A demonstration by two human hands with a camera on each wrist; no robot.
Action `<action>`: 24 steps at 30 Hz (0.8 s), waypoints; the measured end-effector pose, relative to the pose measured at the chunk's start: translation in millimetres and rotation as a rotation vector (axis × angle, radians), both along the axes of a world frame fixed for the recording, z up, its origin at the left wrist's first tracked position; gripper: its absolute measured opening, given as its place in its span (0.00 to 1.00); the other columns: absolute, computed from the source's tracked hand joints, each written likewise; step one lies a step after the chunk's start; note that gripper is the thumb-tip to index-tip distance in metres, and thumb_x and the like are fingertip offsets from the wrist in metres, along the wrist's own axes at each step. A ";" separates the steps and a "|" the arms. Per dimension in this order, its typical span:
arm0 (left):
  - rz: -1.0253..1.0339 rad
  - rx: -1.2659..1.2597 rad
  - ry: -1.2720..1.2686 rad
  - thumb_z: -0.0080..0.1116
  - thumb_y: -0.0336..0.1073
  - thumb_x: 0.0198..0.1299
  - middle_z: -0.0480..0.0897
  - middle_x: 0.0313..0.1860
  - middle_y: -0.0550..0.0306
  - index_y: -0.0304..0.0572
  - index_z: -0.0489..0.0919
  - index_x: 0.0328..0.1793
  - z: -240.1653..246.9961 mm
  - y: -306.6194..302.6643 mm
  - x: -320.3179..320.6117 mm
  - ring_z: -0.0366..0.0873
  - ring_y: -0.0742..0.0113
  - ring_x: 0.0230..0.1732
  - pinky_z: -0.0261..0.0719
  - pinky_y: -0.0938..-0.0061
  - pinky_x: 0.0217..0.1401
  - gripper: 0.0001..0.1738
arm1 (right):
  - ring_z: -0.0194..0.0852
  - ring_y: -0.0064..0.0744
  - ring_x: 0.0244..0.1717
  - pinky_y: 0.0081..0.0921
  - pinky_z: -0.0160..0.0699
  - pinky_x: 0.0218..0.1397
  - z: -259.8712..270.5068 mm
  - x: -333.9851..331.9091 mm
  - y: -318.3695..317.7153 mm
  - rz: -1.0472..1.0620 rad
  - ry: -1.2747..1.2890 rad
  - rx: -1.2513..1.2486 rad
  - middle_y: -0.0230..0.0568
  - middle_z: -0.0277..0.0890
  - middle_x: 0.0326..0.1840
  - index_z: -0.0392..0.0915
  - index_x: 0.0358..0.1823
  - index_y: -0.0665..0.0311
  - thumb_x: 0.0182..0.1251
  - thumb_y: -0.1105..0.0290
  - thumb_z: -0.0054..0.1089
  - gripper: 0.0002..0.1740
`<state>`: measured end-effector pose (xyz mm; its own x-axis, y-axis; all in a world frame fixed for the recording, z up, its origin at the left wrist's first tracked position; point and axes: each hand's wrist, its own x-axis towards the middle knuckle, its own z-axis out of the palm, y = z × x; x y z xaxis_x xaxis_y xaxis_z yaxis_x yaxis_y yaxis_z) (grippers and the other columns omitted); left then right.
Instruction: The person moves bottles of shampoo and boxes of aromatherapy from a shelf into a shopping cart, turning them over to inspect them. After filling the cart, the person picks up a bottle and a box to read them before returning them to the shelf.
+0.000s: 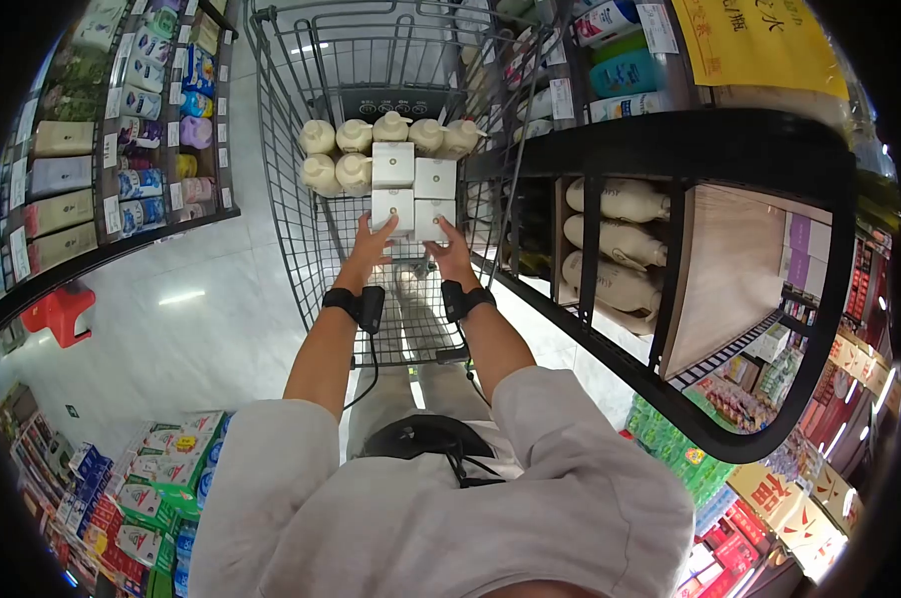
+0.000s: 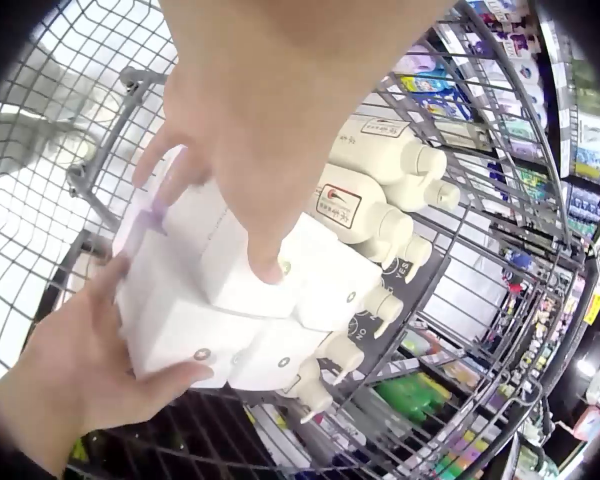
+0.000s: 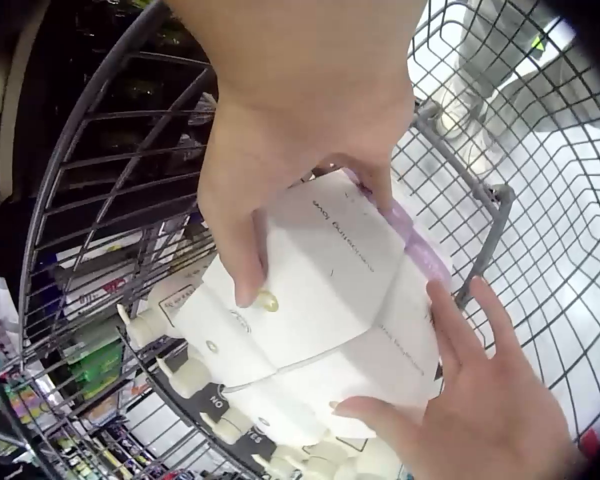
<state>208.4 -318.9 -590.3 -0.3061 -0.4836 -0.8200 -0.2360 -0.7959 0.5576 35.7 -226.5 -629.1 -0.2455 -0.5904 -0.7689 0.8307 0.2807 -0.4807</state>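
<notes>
Several white boxes (image 1: 392, 165) (image 2: 273, 350) (image 3: 325, 265) stand packed together inside the wire shopping cart (image 1: 289, 234). My left hand (image 1: 368, 245) (image 2: 242, 135) (image 3: 490, 410) grips the near left box, thumb on its top and fingers down the near side. The near right box is gripped the same way by my right hand (image 1: 452, 251) (image 2: 80, 365) (image 3: 295, 145). Purple shows on the boxes' near side (image 3: 425, 255), partly behind the fingers. Cream pump bottles (image 1: 319, 173) (image 2: 348, 205) (image 3: 190, 375) stand beyond and left of the boxes, touching or close to them.
A shelf of toiletries (image 1: 141, 130) runs along the left, near a red stool (image 1: 62, 313). To the right, a black-framed shelf (image 1: 674, 135) holds more cream bottles (image 1: 615, 244). Green-and-white packs (image 1: 176, 463) are stacked at lower left, and green bottles (image 1: 669, 439) stand at lower right.
</notes>
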 end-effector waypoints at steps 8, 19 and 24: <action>0.025 -0.166 0.013 0.63 0.66 0.58 0.77 0.60 0.39 0.42 0.49 0.78 -25.8 1.4 -2.9 0.81 0.54 0.53 0.80 0.62 0.47 0.55 | 0.65 0.45 0.58 0.41 0.74 0.59 -0.3 -18.8 -39.2 0.037 0.153 0.038 0.40 0.62 0.65 0.65 0.65 0.57 0.60 0.61 0.70 0.34; 0.281 0.280 0.260 0.54 0.73 0.60 0.68 0.69 0.43 0.49 0.50 0.78 -36.0 -11.7 -12.8 0.73 0.50 0.65 0.69 0.47 0.66 0.52 | 0.59 0.58 0.69 0.52 0.72 0.63 -1.7 -8.9 -33.1 0.128 0.096 0.063 0.50 0.56 0.73 0.49 0.78 0.53 0.57 0.48 0.75 0.54; 0.342 0.186 0.177 0.54 0.72 0.61 0.67 0.69 0.43 0.48 0.54 0.75 -23.9 2.5 -11.6 0.72 0.51 0.65 0.66 0.47 0.67 0.49 | 0.64 0.52 0.65 0.46 0.72 0.63 -20.8 -0.7 -26.8 0.044 0.120 0.076 0.48 0.60 0.70 0.51 0.77 0.56 0.60 0.48 0.71 0.50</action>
